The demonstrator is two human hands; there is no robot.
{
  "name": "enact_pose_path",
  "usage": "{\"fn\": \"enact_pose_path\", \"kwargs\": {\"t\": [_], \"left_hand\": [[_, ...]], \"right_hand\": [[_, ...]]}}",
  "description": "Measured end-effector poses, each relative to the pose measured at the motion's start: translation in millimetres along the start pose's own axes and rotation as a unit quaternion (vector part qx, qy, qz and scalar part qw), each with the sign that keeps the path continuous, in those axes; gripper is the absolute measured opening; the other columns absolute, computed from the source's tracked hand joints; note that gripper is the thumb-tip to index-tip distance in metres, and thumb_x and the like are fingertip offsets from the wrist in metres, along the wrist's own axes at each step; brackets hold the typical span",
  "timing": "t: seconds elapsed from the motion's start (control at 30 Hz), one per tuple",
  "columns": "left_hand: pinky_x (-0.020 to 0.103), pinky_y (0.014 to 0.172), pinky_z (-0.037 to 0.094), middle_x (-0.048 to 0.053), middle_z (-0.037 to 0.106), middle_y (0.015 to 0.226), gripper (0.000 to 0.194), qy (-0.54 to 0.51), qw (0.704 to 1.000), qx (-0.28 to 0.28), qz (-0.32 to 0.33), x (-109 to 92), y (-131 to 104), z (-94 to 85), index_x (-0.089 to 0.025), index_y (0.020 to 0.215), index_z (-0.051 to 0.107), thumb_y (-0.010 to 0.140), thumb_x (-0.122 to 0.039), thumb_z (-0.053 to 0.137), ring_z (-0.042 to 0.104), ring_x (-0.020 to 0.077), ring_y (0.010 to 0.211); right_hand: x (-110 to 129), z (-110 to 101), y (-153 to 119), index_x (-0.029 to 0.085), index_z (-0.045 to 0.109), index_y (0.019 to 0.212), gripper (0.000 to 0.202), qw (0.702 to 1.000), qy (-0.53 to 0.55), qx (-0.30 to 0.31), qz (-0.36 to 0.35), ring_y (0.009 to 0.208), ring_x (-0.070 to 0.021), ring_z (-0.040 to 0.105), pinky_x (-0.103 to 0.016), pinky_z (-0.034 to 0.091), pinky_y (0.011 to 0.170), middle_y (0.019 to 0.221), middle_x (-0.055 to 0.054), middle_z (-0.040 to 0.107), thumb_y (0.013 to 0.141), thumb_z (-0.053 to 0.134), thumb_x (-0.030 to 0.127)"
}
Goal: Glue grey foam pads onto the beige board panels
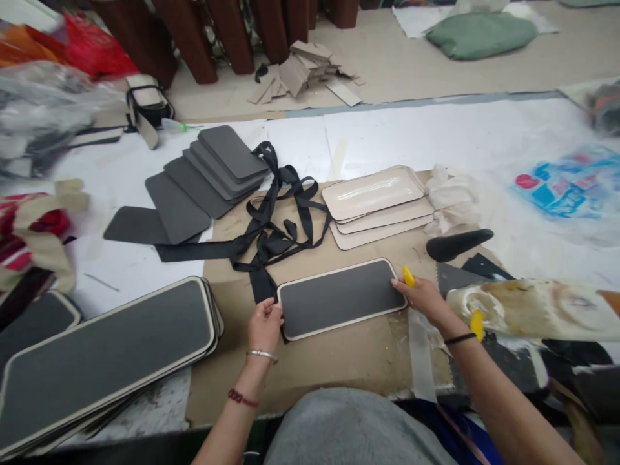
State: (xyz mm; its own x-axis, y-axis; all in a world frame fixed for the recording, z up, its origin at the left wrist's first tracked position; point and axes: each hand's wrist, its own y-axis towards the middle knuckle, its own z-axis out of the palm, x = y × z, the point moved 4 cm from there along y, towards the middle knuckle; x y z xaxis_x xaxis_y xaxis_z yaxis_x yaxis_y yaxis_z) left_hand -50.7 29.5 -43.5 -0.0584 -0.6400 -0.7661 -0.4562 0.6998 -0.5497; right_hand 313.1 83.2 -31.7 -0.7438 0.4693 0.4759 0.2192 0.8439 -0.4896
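Note:
A dark grey rounded panel (341, 298) with a cream border lies on the brown board in front of me. My left hand (265, 327) is closed at its left end, fingers pinched at the edge. At the right end my right hand (422, 296) grips the edge, thumb on top. A small yellow piece (409, 277) sticks up at the right hand's fingers; its kind is unclear. Close to my left hand runs a black strap (264, 286), which joins a tangled heap of black ribbon (276, 242) beyond the panel.
Larger bordered panels (130, 342) are stacked at left. Plain grey panels (188, 187) fan out behind them. Shiny cream panels (375, 197) lie beyond my right hand, near a black curved tool (458, 244) and a stained container (537, 310). Cardboard scraps (305, 71) are piled at the back.

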Motion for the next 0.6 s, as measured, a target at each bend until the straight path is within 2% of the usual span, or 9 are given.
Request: {"fn": "enact_pose_path", "kwargs": {"t": [0.13, 0.3, 0.47, 0.6], "left_hand": [[0.025, 0.051, 0.042, -0.001, 0.055, 0.056, 0.047, 0.000, 1.000, 0.018, -0.011, -7.2, 5.3, -5.6, -0.013, 0.073, 0.060, 0.047, -0.052, 0.064, 0.052, 0.0126, 0.053], [0.021, 0.047, 0.033, -0.006, 0.044, 0.044, 0.039, 0.007, 0.999, 0.042, 0.006, -12.1, 0.0, -6.6, -0.016, 0.054, 0.054, 0.047, -0.053, 0.065, 0.040, 0.0079, 0.046], [0.022, 0.048, 0.035, -0.005, 0.049, 0.047, 0.042, 0.026, 0.998, 0.054, 0.025, -17.7, -3.3, -9.5, -0.017, 0.058, 0.058, 0.048, -0.058, 0.063, 0.042, 0.0092, 0.047], [0.021, 0.039, 0.029, -0.005, 0.046, 0.040, 0.041, 0.074, 0.992, 0.099, -0.024, -14.8, -5.1, -11.3, -0.018, 0.056, 0.057, 0.047, -0.057, 0.065, 0.037, 0.0090, 0.039]], "right_hand": [[-2.6, 4.7, -2.2, 0.019, 0.051, 0.060, 0.030, 0.999, 0.032, 0.020, 0.010, 0.047, -0.0129, 0.046, -0.022, 0.032, 0.045, 0.046, 0.002, 0.046, 0.071, 0.052, 0.047], [4.8, 6.2, -5.8, 0.020, 0.046, 0.057, 0.029, 0.998, 0.055, 0.031, 0.015, 0.045, -0.0116, 0.042, -0.022, 0.031, 0.045, 0.044, 0.005, 0.039, 0.070, 0.052, 0.045], [5.9, 4.0, -10.0, 0.019, 0.049, 0.061, 0.028, 0.996, 0.082, 0.039, 0.022, 0.044, -0.0110, 0.042, -0.022, 0.033, 0.044, 0.045, 0.004, 0.042, 0.072, 0.051, 0.045], [6.3, 2.3, -15.7, 0.018, 0.048, 0.058, 0.029, 0.995, 0.092, 0.049, 0.011, 0.043, -0.0103, 0.041, -0.021, 0.032, 0.043, 0.044, 0.003, 0.044, 0.076, 0.048, 0.041]]}}
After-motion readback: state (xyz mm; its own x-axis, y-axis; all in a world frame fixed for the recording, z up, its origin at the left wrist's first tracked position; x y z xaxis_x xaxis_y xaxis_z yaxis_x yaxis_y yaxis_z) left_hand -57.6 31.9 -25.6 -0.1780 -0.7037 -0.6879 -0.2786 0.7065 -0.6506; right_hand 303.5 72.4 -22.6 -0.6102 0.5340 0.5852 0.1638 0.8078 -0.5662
